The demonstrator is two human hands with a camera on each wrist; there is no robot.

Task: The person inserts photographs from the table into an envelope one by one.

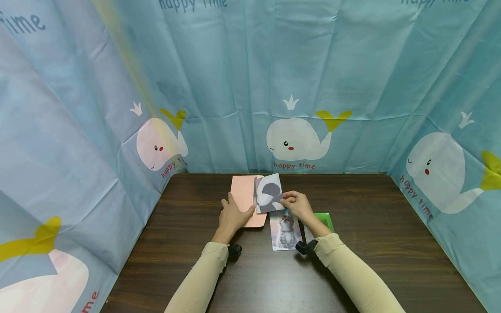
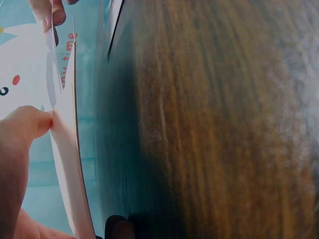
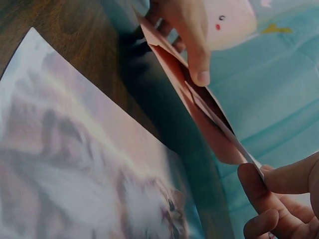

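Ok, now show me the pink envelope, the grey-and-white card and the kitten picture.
Pink envelope [image 1: 243, 190]: head view, bare upper left part.
Grey-and-white card [image 1: 270, 191]: head view, dark grey patch.
Kitten picture [image 1: 287, 233]: head view, the kitten's body.

Left hand [image 3: 192, 37] on the left, gripping a pink envelope [image 3: 217, 142], thumb along its edge. Envelope tilted up, mouth parted. Right hand [image 3: 284, 189] on the right, pinching a thin card [image 3: 238, 144] between thumb and finger; card's left end between the envelope's sides. Near side: kitten picture [image 3: 89, 149], face up, apart from the envelope. Brown wood-grain table [image 3: 94, 55]. Far: blue-green curtain [image 3: 274, 94], whale print [image 3: 234, 25].
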